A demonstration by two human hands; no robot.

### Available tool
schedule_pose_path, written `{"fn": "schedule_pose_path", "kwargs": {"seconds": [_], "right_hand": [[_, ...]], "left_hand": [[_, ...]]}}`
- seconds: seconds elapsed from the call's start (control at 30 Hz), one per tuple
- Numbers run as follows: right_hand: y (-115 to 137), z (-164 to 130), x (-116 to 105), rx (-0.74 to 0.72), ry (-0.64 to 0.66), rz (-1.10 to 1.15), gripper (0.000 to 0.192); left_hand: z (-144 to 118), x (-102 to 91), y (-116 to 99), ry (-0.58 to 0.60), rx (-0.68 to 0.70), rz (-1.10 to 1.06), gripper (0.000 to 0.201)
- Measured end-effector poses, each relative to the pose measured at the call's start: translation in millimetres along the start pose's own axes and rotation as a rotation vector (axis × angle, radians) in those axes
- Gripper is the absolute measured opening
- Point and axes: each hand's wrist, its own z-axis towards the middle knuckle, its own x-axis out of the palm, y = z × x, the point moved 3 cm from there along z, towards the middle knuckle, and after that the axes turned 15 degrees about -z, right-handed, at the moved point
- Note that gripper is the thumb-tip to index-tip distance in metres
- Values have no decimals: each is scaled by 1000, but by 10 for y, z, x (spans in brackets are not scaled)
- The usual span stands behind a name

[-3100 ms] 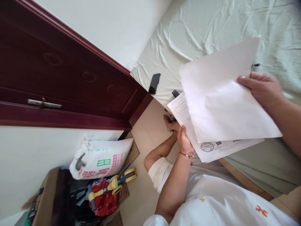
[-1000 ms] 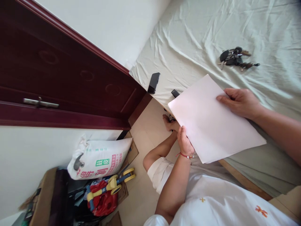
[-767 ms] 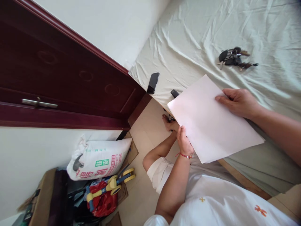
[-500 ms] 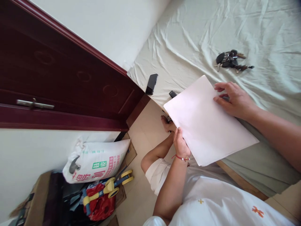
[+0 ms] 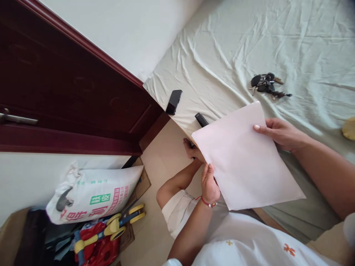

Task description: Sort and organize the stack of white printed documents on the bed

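Note:
A large white sheet of paper (image 5: 244, 159) is held between my two hands above the edge of the bed. My left hand (image 5: 210, 184), with a red beaded bracelet at the wrist, pinches its left edge, thumb on top. On the opposite edge, my right hand (image 5: 283, 133) grips the paper with the thumb on its upper face; the other fingers are mostly hidden beneath. Whether it is one sheet or a thin stack, I cannot tell. A black oblong object (image 5: 201, 119) lies just beyond the paper's far left corner, partly covered by it.
On the pale green bedsheet (image 5: 222, 81) lie a bunch of keys (image 5: 267, 84) and a black phone-like object (image 5: 174, 102). A yellowish round thing (image 5: 348, 128) shows at the right. Leftward are a dark red door (image 5: 83, 92), a white sack (image 5: 97, 195) and a yellow-blue toy (image 5: 111, 229).
My right hand has closed on the paper's right edge, where before it hovered with loose fingers. The paper has tilted and shifted slightly, uncovering more of the black oblong object. The view has moved a little.

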Motion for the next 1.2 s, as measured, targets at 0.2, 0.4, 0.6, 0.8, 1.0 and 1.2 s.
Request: {"fn": "schedule_pose_path", "kwargs": {"seconds": [0.2,0.4,0.6,0.8,1.0,1.2], "right_hand": [[20,-35,-34,93,-129,-7,31],[33,-56,-22,133,-44,-87,23],[41,-61,-24,187,59,-128,28],[10,-38,-25,97,38,-123,49],[-38,-31,-27,104,10,-118,49],[3,-6,-16,-21,-60,-182,45]], "left_hand": [[14,81,-51,176,-54,86,39],[325,452,-390,206,85,-54,53],[635,665,-461,271,49,-119,54],[730,582,-361,341,7,-60,28],[777,549,-385,290,77,0,45],[856,622,-357,285,85,57,32]]}}
